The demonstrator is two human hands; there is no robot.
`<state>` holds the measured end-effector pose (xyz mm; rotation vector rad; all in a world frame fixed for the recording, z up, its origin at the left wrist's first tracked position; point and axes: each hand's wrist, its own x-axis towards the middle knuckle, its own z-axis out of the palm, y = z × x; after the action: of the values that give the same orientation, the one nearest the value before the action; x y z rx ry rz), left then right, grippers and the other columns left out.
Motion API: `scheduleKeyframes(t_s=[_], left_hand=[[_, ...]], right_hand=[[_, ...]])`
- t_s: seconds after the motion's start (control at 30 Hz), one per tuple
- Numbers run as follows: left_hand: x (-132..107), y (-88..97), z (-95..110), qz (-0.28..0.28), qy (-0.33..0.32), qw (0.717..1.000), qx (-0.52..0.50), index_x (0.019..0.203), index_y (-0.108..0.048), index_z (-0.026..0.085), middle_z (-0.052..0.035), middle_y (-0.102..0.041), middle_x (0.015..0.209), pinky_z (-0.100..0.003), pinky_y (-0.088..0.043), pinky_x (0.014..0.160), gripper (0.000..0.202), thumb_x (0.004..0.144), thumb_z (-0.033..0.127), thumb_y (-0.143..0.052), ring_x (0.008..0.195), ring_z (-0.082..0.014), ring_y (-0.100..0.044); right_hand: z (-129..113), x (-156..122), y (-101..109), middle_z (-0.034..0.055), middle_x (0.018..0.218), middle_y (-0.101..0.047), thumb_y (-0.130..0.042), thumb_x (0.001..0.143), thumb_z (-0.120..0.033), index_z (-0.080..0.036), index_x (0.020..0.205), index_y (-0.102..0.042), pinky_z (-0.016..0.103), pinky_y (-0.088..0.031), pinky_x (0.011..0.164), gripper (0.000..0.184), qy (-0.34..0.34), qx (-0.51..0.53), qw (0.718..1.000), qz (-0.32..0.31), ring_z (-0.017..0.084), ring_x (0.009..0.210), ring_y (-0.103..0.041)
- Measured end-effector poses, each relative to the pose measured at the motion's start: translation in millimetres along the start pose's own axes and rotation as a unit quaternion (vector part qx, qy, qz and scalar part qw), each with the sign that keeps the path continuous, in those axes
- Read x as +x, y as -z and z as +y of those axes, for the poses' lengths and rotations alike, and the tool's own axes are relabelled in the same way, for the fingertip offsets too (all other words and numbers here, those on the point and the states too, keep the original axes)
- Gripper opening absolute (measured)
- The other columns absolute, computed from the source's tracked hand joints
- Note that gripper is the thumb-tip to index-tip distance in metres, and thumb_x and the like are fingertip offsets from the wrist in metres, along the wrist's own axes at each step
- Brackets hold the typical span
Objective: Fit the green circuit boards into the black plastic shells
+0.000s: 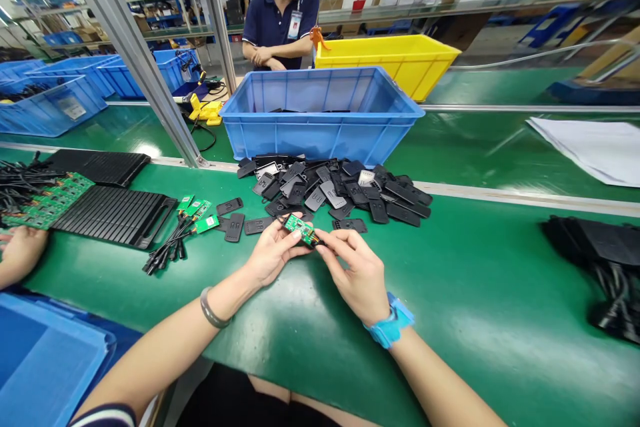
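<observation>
My left hand (273, 255) and my right hand (355, 273) meet over the green table (475, 293), both pinching a small green circuit board (299, 228) set in a black plastic piece. Just beyond my fingers lies a pile of black plastic covers (340, 190). Left of my hands lie several green circuit boards with black cables (183, 227) and a few loose covers (235, 221).
A blue bin (320, 113) stands behind the pile, a yellow bin (395, 60) beyond it. Black trays (113, 213) lie at left with a panel of green boards (47, 203). Another person's hand (20, 250) rests at far left. A person stands across the bench. Black cables (600, 260) lie at right.
</observation>
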<state>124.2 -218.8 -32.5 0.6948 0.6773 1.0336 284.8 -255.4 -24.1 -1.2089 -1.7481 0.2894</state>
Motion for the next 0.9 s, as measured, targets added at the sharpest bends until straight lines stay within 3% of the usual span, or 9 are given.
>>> scheduleKeyframes(t_s=[0.27,0.53,0.67,0.77,0.9], left_hand=[[-1,-1.2,0,-0.035,-0.007,0.999,-0.002,0.120,-0.055,0.019,-0.0111,-0.065,0.117,-0.038,-0.049,0.091,0.046,0.077,0.019,-0.071,0.111,-0.0253,-0.060],[2,-4.3,-11,0.049,-0.033,0.998,0.015,0.106,-0.057,0.017,-0.0099,-0.070,0.101,-0.038,-0.050,0.085,0.034,0.078,0.031,-0.071,0.098,-0.0240,-0.066],[3,-2.7,-13,0.059,-0.031,0.997,0.035,0.106,-0.056,0.016,-0.0105,-0.071,0.101,-0.037,-0.052,0.081,0.037,0.078,0.036,-0.071,0.092,-0.0227,-0.068],[3,-0.9,-14,0.065,-0.030,0.996,0.060,0.106,-0.055,0.017,-0.0114,-0.070,0.103,-0.035,-0.053,0.076,0.040,0.078,0.040,-0.070,0.089,-0.0219,-0.068],[4,-1.0,-15,0.071,-0.043,0.994,0.074,0.105,-0.053,0.017,-0.0108,-0.071,0.101,-0.032,-0.054,0.071,0.041,0.076,0.041,-0.071,0.085,-0.0206,-0.068]], right_hand=[[2,-2,-5,0.0053,0.087,-0.057,-0.053,0.091,-0.017,-0.021,0.111,-0.067,0.028,-0.053,0.068,0.025,0.020,-0.010,1.000,-0.017,0.015,0.074,-0.059],[1,-10,-14,0.0056,0.087,-0.057,-0.053,0.090,-0.018,-0.021,0.113,-0.067,0.028,-0.054,0.069,0.027,0.014,0.013,0.999,-0.038,0.016,0.076,-0.059],[5,-10,-17,0.0042,0.083,-0.056,-0.058,0.087,-0.024,-0.021,0.107,-0.071,0.027,-0.054,0.058,0.023,-0.096,0.108,0.988,-0.062,0.014,0.066,-0.058],[8,-8,-20,0.0035,0.083,-0.054,-0.062,0.083,-0.032,-0.019,0.101,-0.072,0.024,-0.051,0.043,0.024,-0.208,0.224,0.949,-0.075,0.012,0.056,-0.057],[7,-5,-22,0.0038,0.085,-0.054,-0.067,0.077,-0.040,-0.018,0.096,-0.071,0.024,-0.051,0.040,0.028,-0.260,0.276,0.922,-0.071,0.012,0.055,-0.057]])
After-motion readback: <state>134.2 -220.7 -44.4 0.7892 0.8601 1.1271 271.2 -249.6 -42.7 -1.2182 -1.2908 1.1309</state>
